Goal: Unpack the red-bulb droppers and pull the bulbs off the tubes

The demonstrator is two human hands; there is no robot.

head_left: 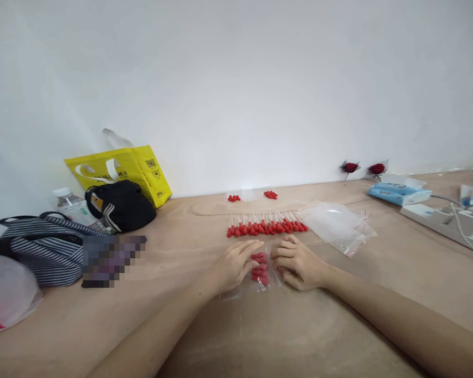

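A small clear zip bag (275,281) with several red-tipped pieces (260,273) inside lies on the table between my hands. My left hand (234,265) rests over the bag's left side, fingers stretched out and thumb lying against the plastic. At the bag's right edge, my right hand (299,262) has its fingers curled in at the plastic; the fingertips are partly hidden. Just beyond both hands is a row of thin pale sticks with red tips (266,227), side by side.
Flat clear bags (335,226) lie right of the row. Filled small bags (252,195) sit by the wall. Left stand a yellow bag (150,173), a black pouch (130,207) and a striped bag (47,249). Right are a tissue pack (398,193) and power strip (437,218).
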